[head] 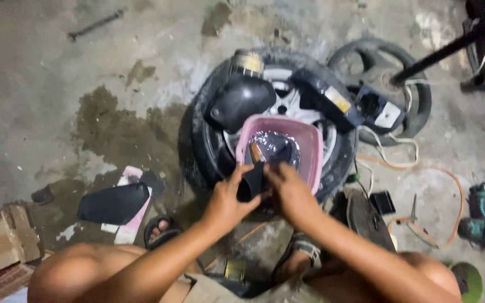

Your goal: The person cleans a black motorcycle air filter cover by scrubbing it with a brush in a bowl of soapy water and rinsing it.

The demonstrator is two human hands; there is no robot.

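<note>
While both of my hands meet over the pink basin [310, 147] on the tyre [197, 140], my left hand [227, 201] and right hand [291, 193] pinch a small black part [252, 180] at its rim; other black covers lie loose around.

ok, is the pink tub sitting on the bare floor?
No, the pink tub rests on top of the black tyre, and both hands hold a small black part at its rim.
</note>
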